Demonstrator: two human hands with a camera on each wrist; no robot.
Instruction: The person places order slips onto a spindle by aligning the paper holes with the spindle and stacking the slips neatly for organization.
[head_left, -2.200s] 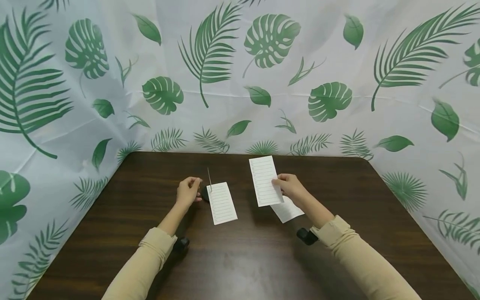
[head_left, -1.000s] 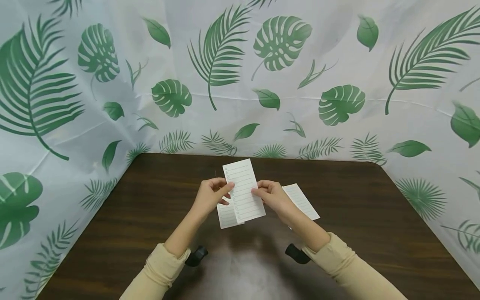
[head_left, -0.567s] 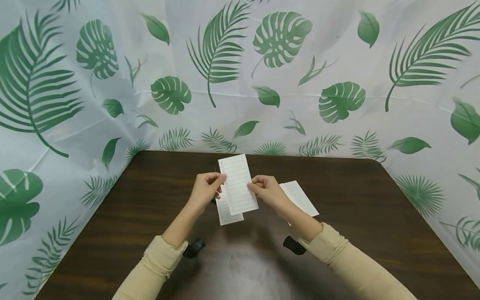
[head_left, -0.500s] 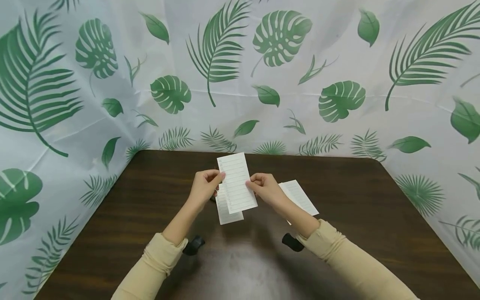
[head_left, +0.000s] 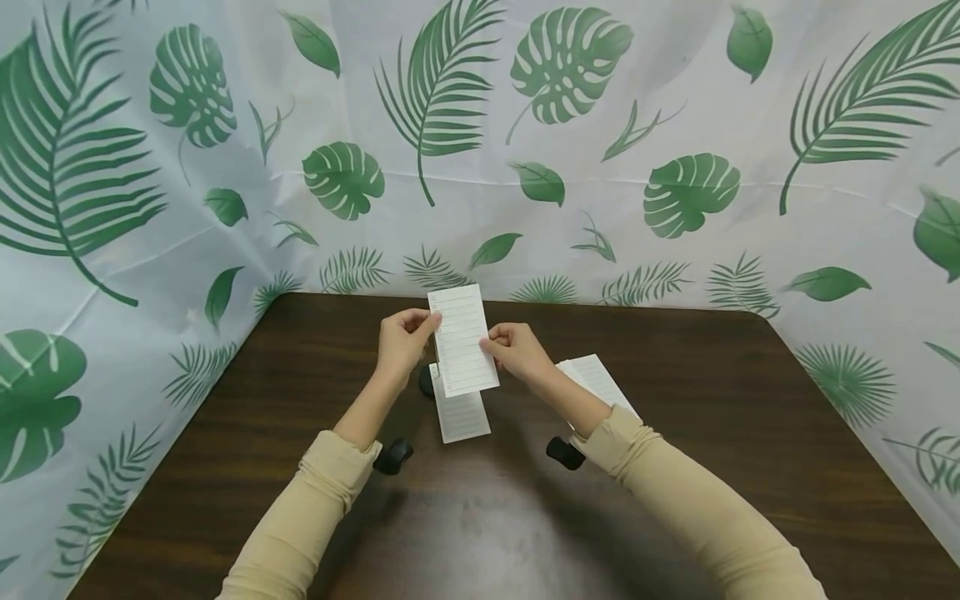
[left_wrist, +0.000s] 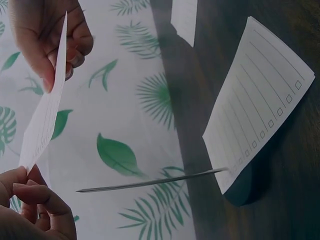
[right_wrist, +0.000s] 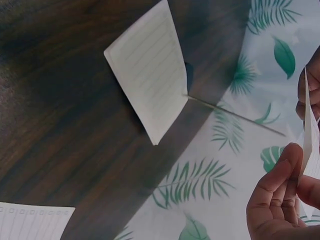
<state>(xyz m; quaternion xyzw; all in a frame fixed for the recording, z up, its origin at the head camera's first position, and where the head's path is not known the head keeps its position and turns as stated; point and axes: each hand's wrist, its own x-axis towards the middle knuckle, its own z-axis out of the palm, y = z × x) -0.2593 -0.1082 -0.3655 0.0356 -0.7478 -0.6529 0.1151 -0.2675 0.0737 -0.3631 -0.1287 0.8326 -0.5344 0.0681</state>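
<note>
A white lined checklist sheet (head_left: pixel 467 342) is held up above the middle of the table. My left hand (head_left: pixel 401 343) pinches its left edge near the top, thumb in front. On the opposite edge my right hand (head_left: pixel 520 354) pinches it about halfway down. Below stands a bill spike, its thin metal rod (left_wrist: pixel 150 184) rising from a round black base (head_left: pixel 426 382). Similar lined sheets (left_wrist: pixel 260 95) are pierced by the rod at one corner and lie low on it. In the left wrist view, the held sheet is apart from the rod's tip.
More lined sheets (head_left: pixel 600 383) lie on the dark wooden table (head_left: pixel 480 533) to the right, partly behind my right forearm. A leaf-print curtain (head_left: pixel 465 167) closes off the back and sides. Black wrist devices (head_left: pixel 566 452) sit under both forearms.
My right hand has brought the sheet from the right to the middle. My left hand has left the spike's side and taken the sheet's left edge. Both then moved it slightly farther away.
</note>
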